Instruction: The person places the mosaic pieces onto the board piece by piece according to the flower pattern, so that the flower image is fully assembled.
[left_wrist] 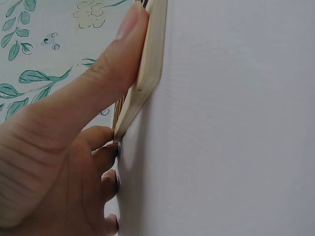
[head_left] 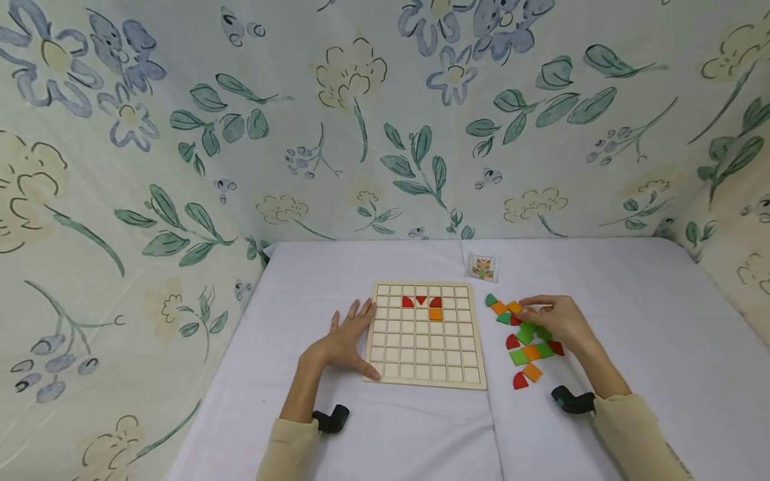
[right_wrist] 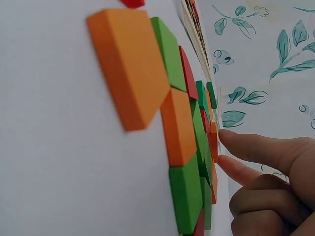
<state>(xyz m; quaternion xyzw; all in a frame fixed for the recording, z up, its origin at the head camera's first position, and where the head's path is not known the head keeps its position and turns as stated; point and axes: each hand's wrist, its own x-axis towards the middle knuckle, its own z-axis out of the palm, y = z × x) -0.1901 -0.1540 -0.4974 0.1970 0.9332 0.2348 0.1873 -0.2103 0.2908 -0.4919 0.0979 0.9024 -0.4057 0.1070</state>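
A square wooden grid board (head_left: 425, 385) lies on the table, with three red tiles in an upper row and an orange square tile (head_left: 436, 314) below the right one. My left hand (head_left: 345, 341) rests spread along the board's left side. Its thumb (left_wrist: 110, 69) lies on the front corner, and the fingers reach along the edge. Right of the board my right hand (head_left: 558, 319) is over loose tiles. Its thumb and index fingertips, held apart, are right at an orange tile (right_wrist: 214, 142); the other fingers curl in. Green tiles (head_left: 526, 332) lie partly under this hand.
A small pattern card (head_left: 483, 267) lies behind the loose tiles. Nearer the front are an orange tile (head_left: 532, 372) and a red quarter-round tile (head_left: 520, 381). A floral cloth (head_left: 385, 120) hangs behind the white-covered table (head_left: 421, 441).
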